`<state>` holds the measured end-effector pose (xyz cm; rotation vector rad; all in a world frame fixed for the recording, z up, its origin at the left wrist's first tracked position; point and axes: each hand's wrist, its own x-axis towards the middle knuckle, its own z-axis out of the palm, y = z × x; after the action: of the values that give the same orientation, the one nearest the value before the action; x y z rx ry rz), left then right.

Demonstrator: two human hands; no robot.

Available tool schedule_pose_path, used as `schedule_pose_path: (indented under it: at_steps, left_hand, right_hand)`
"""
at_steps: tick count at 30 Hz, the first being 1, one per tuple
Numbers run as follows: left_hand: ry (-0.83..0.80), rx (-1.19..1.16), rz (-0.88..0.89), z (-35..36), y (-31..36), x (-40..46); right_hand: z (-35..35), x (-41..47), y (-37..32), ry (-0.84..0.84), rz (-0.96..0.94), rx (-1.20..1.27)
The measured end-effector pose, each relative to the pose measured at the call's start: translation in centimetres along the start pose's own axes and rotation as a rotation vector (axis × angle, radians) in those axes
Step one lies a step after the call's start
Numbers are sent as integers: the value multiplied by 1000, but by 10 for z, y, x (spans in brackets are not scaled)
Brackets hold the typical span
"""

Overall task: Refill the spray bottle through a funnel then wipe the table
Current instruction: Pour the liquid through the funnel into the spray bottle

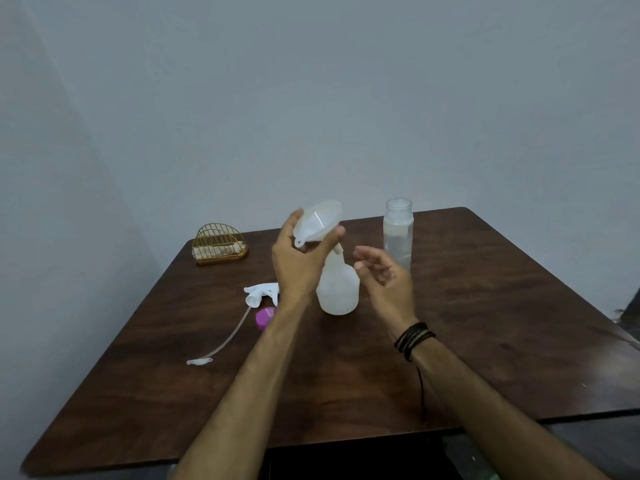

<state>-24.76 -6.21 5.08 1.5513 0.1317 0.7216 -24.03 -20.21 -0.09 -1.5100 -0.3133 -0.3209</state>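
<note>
My left hand (298, 258) holds a translucent white funnel (318, 220) tilted in the air, its spout pointing down toward the neck of the spray bottle. The white spray bottle (337, 289) stands uncapped on the brown table (485, 306), between my two hands. My right hand (384, 275) hovers just right of the bottle, fingers loosely spread, holding nothing. The white trigger sprayer head (261, 293) with its long dip tube (228, 337) lies on the table to the left.
A clear open bottle (398, 233) holding some liquid stands behind my right hand. A purple cap (265, 317) lies beside the sprayer head. A gold wire holder (220, 244) with cloth sits at the far left corner.
</note>
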Motion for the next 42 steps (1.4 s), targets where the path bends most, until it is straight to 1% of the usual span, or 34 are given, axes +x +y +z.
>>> schedule_pose_path:
  at_steps: [3, 5, 7, 11, 15, 19, 22, 25, 31, 38, 42]
  left_hand:
    - [-5, 2, 24, -5, 16, 26]
    - [-38, 55, 36, -7, 21, 38]
    - [-82, 114, 36, -6, 21, 44]
    - [-154, 230, 44, 0, 12, 46]
    - [-182, 305, 65, 3, 2, 44]
    - [-226, 365, 98, 3, -4, 41]
    - [-271, 409, 119, 2, -10, 38]
    - [-278, 424, 124, 2, -15, 36]
    - [-266, 412, 134, 3, -18, 33]
    - [-219, 348, 145, 8, -25, 28]
    - [-226, 320, 133, 9, -22, 27]
  right_hand:
    - [-13, 4, 8, 235, -205, -227]
    - [-21, 4, 19, 322, -276, -306]
    - [-29, 2, 32, 359, -255, -343]
    - [-34, 0, 51, 377, -158, -394]
    - [-34, 4, 54, 339, -113, -459]
    - [-34, 6, 56, 353, -49, -467]
    - [-32, 13, 54, 316, -35, -466]
    - [-32, 29, 44, 249, -21, -435]
    - [-34, 69, 16, 161, -55, -412]
    - [-43, 79, 5, -39, -186, -590]
    - [-47, 81, -1, -109, -256, -674]
